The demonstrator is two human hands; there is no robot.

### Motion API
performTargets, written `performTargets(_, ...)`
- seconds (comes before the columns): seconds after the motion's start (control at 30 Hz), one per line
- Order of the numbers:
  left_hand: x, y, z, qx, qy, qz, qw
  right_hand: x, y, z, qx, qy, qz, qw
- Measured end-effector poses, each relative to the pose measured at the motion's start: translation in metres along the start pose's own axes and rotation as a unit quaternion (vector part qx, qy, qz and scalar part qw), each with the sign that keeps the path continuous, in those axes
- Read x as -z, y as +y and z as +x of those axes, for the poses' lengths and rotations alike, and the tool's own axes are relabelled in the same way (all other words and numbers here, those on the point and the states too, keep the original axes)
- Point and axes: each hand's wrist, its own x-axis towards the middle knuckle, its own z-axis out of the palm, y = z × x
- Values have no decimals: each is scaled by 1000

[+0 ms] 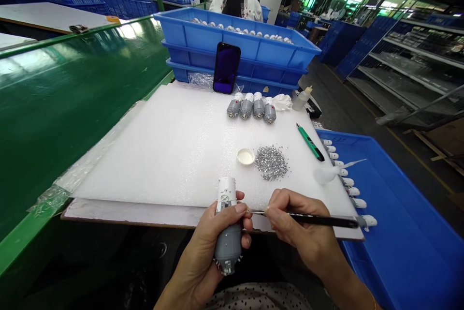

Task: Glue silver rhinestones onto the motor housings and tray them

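At the counter's [145,209] near edge, the left hand [203,242] clasps a gray-and-white model [229,244] while the right hand [306,232] pinches a black tool [339,222] beside it, the piece apparently unfinished, with four look-alikes [258,108] seemingly done beyond and many silver bits [271,162] left.

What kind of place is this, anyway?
Most likely a factory or assembly workshop: there are stacked blue crates, metal shelves, and four gray-and-white pieces in a row, resembling the unit in the person's left hand.
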Motion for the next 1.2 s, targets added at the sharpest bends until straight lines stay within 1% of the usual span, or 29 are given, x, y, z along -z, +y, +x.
performTargets(0.1,0,0,1,4,4,-2,1000,-4,0,2,-83,-4,112,990)
performTargets(0.17,0,1,2,3,8,-8,1000,-6,0,4,-110,-2,154,982)
performTargets(0.23,0,1,2,0,10,-11,1000,-7,1,4,-120,-1,168,979)
performTargets(0.3,-1,1,2,-3,14,-12,1000,-7,4,4,-107,-1,158,982)
performTargets(0.37,-1,1,1,-7,23,-11,1000,-7,8,2,-80,-2,131,988)
performTargets(0.47,0,1,1,-10,30,-12,999,-7,11,-2,-24,12,47,999)
performTargets(0.53,1,0,1,-6,29,-24,999,-7,10,-4,14,28,-15,999)
performTargets(0.6,2,-1,2,-1,28,-49,998,-6,9,-6,37,34,-48,998)
performTargets(0.7,4,-3,2,17,23,-81,996,-5,7,-7,29,31,-42,998)
performTargets(0.83,3,-4,2,32,27,-96,994,-4,6,-7,3,33,-24,999)
performTargets(0.9,2,-4,2,21,37,-83,996,-5,6,-7,-2,31,-18,999)
performTargets(1.1,-3,-3,-2,-27,69,4,997,-7,5,-5,-10,21,-1,1000)
performTargets(1.2,-4,-3,-4,-45,69,31,996,-8,4,-4,-11,17,-1,1000)
